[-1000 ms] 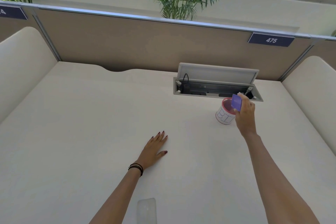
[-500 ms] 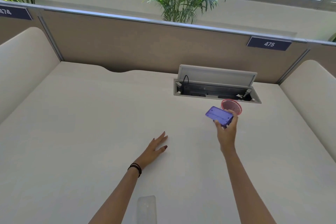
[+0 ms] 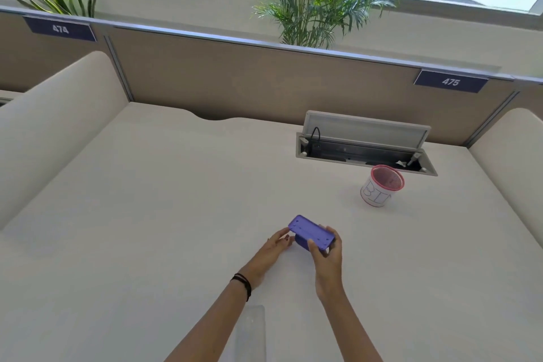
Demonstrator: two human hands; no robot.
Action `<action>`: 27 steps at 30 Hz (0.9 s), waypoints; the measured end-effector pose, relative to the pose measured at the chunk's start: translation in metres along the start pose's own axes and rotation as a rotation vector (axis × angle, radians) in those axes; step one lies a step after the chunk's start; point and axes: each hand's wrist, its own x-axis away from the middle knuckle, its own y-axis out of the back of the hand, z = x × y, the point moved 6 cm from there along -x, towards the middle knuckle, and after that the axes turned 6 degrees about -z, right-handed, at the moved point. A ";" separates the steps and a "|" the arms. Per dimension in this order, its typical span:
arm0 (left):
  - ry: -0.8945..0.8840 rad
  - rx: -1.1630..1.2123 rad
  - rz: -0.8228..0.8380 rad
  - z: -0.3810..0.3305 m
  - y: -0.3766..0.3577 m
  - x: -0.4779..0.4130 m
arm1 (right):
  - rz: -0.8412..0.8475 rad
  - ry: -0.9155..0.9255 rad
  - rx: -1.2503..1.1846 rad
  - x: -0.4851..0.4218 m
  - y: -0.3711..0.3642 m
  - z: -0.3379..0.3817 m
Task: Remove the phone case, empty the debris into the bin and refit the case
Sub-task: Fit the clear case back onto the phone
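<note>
Holding a purple plastic phone case [image 3: 311,234] above the white desk surface [image 3: 147,214], tilted, one long edge turned up toward the camera with small cut-outs showing along it. Gripped by the right hand [image 3: 326,258] at the near right end, thumb on the upturned edge and fingers curled around the far side. Met at the left end by the left hand [image 3: 271,250], fingertips touching or nearly touching the case's lower corner, fingers partly curled; firm pinch or mere contact cannot be told. Worn on the left wrist, a thin black band [image 3: 244,283]. Lying flat on the desk near the bottom edge, between the two forearms, a pale, translucent-looking rectangular slab [image 3: 252,332], probably the phone itself, too washed out to be sure. Standing well apart to the upper right, a small round pink mesh cup with a white paper label reading "BIN" [image 3: 382,189], upright, just in front of an open grey cable hatch [image 3: 364,147] set into the desk. Behind, a beige partition [image 3: 235,73] carrying number plates 474 and 475.
</note>
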 end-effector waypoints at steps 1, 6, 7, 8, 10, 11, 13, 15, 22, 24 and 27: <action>0.001 -0.022 0.033 0.001 -0.003 0.003 | 0.004 -0.015 -0.009 0.007 -0.002 -0.004; -0.023 -0.018 0.053 0.007 -0.004 0.015 | 0.027 -0.108 -0.054 0.031 -0.011 -0.022; -0.022 -0.006 0.031 0.008 -0.001 0.017 | 0.033 -0.119 -0.058 0.035 -0.014 -0.024; -0.025 0.008 0.007 0.009 0.001 0.020 | 0.038 -0.128 -0.059 0.038 -0.017 -0.025; -0.043 0.042 -0.043 0.011 0.009 0.024 | 0.043 -0.142 -0.051 0.047 -0.022 -0.027; -0.051 0.059 -0.067 0.013 0.013 0.026 | 0.046 -0.143 -0.035 0.051 -0.024 -0.029; -0.066 0.124 -0.106 0.018 0.021 0.026 | 0.063 -0.142 0.021 0.060 -0.028 -0.033; -0.069 0.216 -0.145 0.023 0.030 0.026 | 0.107 -0.149 0.079 0.069 -0.034 -0.037; -0.044 0.429 -0.222 0.026 0.050 0.028 | 0.302 -0.175 0.181 0.093 -0.050 -0.042; -0.042 0.466 -0.227 0.029 0.053 0.028 | 0.337 -0.180 0.195 0.098 -0.051 -0.042; -0.034 0.514 -0.238 0.035 0.058 0.027 | 0.390 -0.183 0.234 0.098 -0.050 -0.040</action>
